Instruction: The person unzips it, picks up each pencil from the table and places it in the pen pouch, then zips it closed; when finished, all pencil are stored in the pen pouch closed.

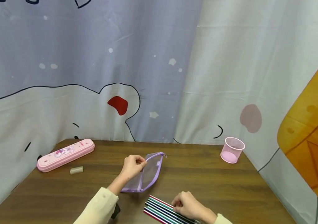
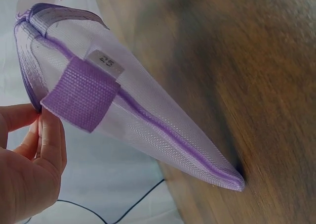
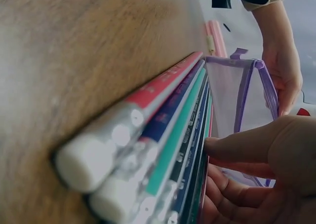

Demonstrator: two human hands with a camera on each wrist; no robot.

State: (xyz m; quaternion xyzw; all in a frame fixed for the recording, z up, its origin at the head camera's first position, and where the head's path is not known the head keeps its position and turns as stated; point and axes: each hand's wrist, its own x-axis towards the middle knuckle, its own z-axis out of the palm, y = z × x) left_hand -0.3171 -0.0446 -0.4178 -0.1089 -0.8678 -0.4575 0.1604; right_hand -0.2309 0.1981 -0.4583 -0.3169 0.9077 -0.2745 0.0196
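Note:
A purple-edged mesh pouch (image 1: 149, 174) stands tilted on the table, and my left hand (image 1: 132, 167) pinches its upper edge. In the left wrist view the pouch (image 2: 148, 110) shows a purple tab and a small label, with the left hand (image 2: 34, 159) at its rim. Several striped pencils (image 1: 161, 209) lie side by side in front of the pouch. My right hand (image 1: 188, 205) is at the pencils' right side, thumb and fingers on the outer ones. White erasers top the pencils (image 3: 173, 93) in the right wrist view, beside the right hand (image 3: 261, 159).
A pink pencil case (image 1: 66, 155) lies at the back left, with a small pale eraser (image 1: 76, 170) in front of it. At the back right stands a pink mesh cup (image 1: 232, 150). A patterned curtain (image 1: 159, 71) hangs behind the wooden table (image 1: 203, 177).

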